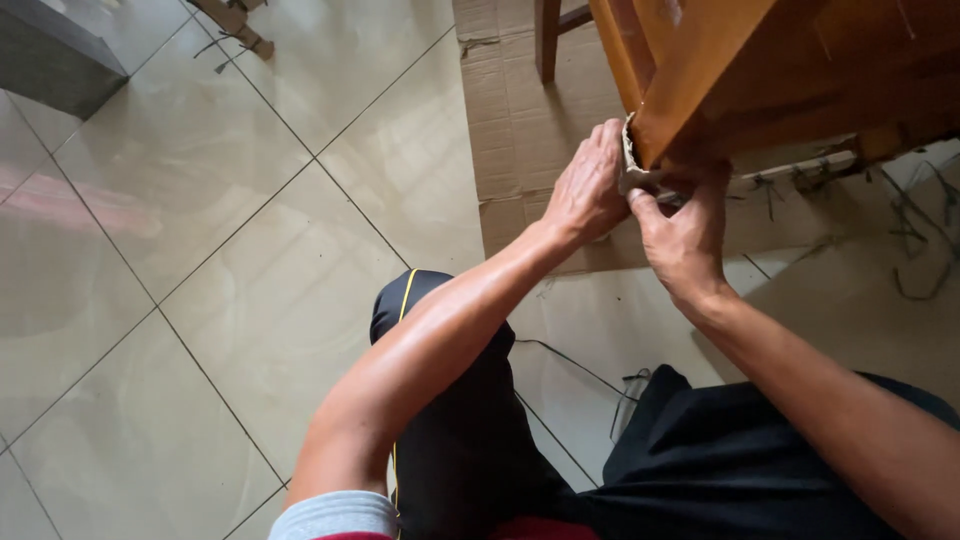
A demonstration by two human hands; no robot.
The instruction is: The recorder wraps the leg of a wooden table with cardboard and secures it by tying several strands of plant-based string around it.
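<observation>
An orange-brown wooden furniture piece (760,60) fills the upper right, tilted above the floor. A strip of pale cardboard wrapping (630,165) clings to its lower corner. My left hand (588,185) presses on that strip from the left, fingers curled over it. From the right and below, my right hand (685,235) pinches the same strip with thumb and fingers. Both hands meet at the corner, touching the cardboard and each other.
A flattened cardboard sheet (520,130) lies on the beige tiled floor (200,250) under the furniture. Loose dark strings (920,230) lie at the right. A dark grey block (50,55) sits at the top left. My knees in black shorts (470,440) are below.
</observation>
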